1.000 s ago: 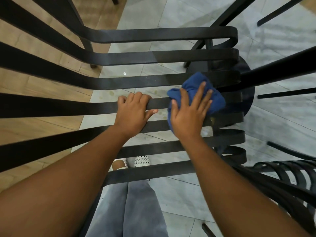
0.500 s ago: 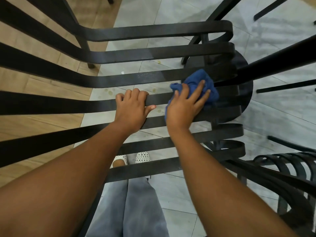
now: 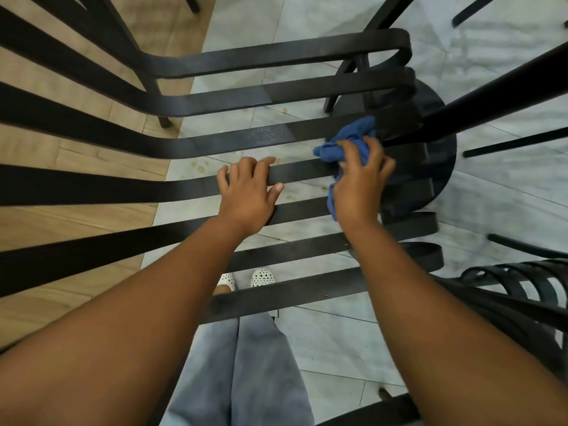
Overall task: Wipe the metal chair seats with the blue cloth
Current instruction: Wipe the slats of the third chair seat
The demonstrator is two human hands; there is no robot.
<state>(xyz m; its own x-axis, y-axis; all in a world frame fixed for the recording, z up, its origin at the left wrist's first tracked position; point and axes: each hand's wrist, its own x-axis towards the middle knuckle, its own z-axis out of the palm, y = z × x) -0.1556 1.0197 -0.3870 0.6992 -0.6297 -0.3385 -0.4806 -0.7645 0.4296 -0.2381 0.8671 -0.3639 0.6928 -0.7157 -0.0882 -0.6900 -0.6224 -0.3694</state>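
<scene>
Pretty cramped spot: a second slatted chair [image 3: 507, 290] sits just to the right, and dark legs [image 3: 498, 87] cross over the far end of the seat. The right hand [image 3: 359, 186] has its fingers curled round the bunched blue cloth [image 3: 344, 146], holding it against the black metal seat slats [image 3: 276, 136]. The left hand [image 3: 246, 192] rests on a middle slat, fingers hooked over its far edge. White perforated shoes [image 3: 261, 276] show through the gaps, on grey tile [image 3: 338, 348]. No writing is visible anywhere.

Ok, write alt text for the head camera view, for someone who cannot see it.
Seen from above, a person's right hand grips a bunched blue cloth against the black metal slats of a chair seat, while the left hand holds a neighbouring slat. Grey trousers, white perforated shoes and a pale tiled floor show through the gaps.
</scene>
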